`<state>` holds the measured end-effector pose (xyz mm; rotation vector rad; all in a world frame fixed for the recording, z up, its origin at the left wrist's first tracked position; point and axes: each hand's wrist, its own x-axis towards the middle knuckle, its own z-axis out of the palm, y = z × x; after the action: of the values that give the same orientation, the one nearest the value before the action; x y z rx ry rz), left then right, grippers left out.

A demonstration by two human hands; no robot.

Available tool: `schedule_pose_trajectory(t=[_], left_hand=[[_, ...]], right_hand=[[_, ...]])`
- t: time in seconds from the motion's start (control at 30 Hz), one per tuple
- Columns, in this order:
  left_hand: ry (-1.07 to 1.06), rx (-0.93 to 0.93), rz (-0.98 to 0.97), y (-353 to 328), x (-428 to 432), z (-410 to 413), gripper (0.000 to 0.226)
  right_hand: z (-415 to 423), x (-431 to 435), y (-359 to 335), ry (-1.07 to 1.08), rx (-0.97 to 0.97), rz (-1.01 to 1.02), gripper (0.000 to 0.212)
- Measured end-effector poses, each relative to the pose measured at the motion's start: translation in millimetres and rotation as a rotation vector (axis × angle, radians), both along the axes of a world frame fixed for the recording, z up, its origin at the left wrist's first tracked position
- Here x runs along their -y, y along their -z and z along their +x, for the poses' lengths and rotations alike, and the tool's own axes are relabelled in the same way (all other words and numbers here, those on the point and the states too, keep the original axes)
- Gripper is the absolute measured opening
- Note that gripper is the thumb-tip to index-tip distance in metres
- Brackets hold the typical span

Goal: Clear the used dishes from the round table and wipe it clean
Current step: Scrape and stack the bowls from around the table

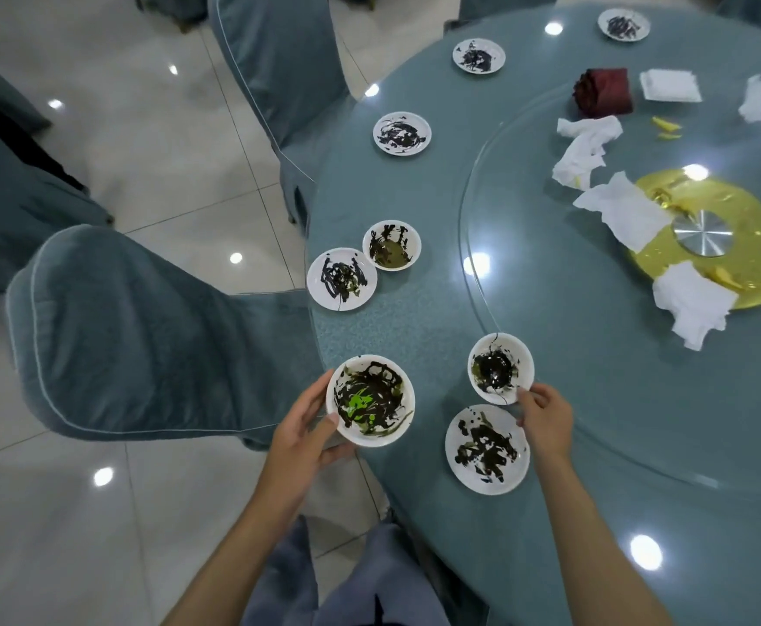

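1. A covered chair [134, 336] in teal fabric stood at the far left on the glossy tiled floor [166, 173], just beside the round teal surface [414, 318].
2. The left hand [306, 426] grasped a green-smeared bowl [371, 399], with the thumb on its near rim and the fingers curled round its side. The bowl lay over the near-left edge of the surface. Whether it rested there or was lifted could not be told.
3. Farther along that edge, a stained saucer [341, 279] touched a small stained bowl [392, 244].
4. Beyond them, well apart from each other, a second saucer [402, 133] and a third saucer [478, 55] followed the rim, both marked with dark sauce.
5. Near the person, a dirty plate [487, 449] lay flat on the surface.
6. Just behind that plate sat a dark-smeared bowl [500, 369], at the edge of the glass turntable [572, 354].
7. The right hand [545, 417] pinched the near rim of the dark-smeared bowl between thumb and fingertips.
8. On the turntable lay a rolled red napkin [604, 92] and several crumpled paper tissues [584, 151].
9. A fourth saucer [623, 23] sat on the surface at its far side.
10. To the right, a gold disc [757, 246] ringed the turntable's metal hub [702, 232], partly covered by tissues.
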<state>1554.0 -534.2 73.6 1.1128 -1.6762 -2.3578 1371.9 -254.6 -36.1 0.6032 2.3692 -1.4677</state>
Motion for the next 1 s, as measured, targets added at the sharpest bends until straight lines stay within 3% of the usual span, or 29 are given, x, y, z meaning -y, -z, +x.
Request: schedule_pose_trajectory(t=[0.4, 0.63, 0.8, 0.9, 1.0], left_hand=[[0.103, -0.087, 0.038, 4.0, 137.0, -11.9, 0.048], [0.246, -0.163, 0.036, -8.0, 232.0, 5.5, 0.05], [0.307, -0.198, 0.059, -11.8, 266.2, 6.7, 0.051], [0.337, -0.199, 0.058, -16.6, 281.9, 0.0, 0.051], [0.349, -0.172, 0.041, -22.8, 300.1, -7.4, 0.051]], right_hand=[[71.0, 170.1, -110.1, -0.042, -0.09, -0.315, 0.006], [119.4, 296.1, -135.9, -0.125, -0.058, -0.28, 0.01], [125.0, 337.7, -135.5, -0.155, -0.098, -0.242, 0.008], [119.3, 351.4, -131.0, -0.12, -0.126, -0.188, 0.017], [109.8, 368.0, -125.2, -0.125, -0.087, -0.303, 0.034]])
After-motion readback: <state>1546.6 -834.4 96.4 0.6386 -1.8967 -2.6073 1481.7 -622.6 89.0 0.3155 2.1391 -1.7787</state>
